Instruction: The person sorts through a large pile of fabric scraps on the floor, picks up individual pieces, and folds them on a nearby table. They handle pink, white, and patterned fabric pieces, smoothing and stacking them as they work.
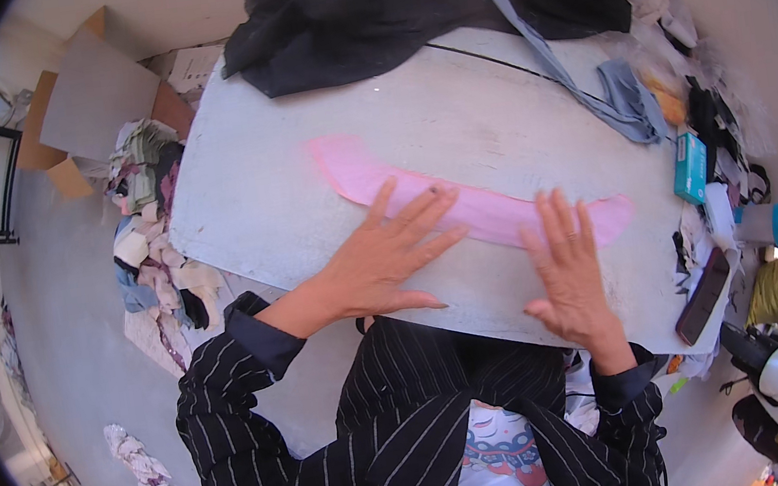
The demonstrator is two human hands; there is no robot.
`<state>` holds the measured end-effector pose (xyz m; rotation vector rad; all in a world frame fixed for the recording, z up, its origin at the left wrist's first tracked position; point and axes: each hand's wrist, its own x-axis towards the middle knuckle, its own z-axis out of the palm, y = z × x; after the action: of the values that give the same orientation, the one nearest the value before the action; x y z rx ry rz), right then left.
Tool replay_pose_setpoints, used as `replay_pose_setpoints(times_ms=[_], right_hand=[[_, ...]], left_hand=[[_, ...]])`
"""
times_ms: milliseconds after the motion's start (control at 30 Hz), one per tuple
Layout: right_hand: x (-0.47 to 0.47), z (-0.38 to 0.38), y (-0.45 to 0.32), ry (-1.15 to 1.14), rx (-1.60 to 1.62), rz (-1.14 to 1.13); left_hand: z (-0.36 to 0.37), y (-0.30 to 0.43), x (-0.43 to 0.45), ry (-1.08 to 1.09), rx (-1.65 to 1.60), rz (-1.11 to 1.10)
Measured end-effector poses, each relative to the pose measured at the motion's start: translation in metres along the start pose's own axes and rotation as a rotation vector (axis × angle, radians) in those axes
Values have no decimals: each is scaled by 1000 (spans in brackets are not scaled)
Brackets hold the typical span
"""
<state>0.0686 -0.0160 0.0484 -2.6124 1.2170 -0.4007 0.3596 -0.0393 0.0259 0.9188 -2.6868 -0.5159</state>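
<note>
A long, curved strip of pink fabric lies flat across the pale tabletop. My left hand rests with spread fingers on its lower edge, left of the middle. Towards the strip's right end, my right hand lies palm down with its fingertips on the cloth. Neither hand grips anything. The strip's left end, wider and bent upward, and its rounded right tip both show past the hands.
Black fabric covers the table's far side, with a grey-blue strip over it. At the right edge are a teal box and a dark phone. Fabric scraps and a cardboard box stand left of the table.
</note>
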Motion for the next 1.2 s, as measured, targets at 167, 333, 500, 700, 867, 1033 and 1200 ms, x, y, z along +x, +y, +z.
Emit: replay_pose_setpoints(times_ms=[167,333,500,700,867,1033,1200], right_hand=[[29,30,-7,-185,-73,-74],[3,16,25,-228,-163,51],[-48,-4,70,-127,-193,227],[-59,-12,77,-91,-181,278],[-33,-17,35,114,-44,189],[-8,-7,23,298,-41,145],[21,2,44,380,69,124]], left_hand=[[-2,-16,-4,-128,203,-117],[-6,-29,-26,-116,230,-250],[-7,-28,-22,-89,236,-278],[-13,-27,-21,-57,232,-248],[-18,-28,-19,75,190,-169],[-17,-13,5,-23,178,-52],[13,22,40,-62,85,166]])
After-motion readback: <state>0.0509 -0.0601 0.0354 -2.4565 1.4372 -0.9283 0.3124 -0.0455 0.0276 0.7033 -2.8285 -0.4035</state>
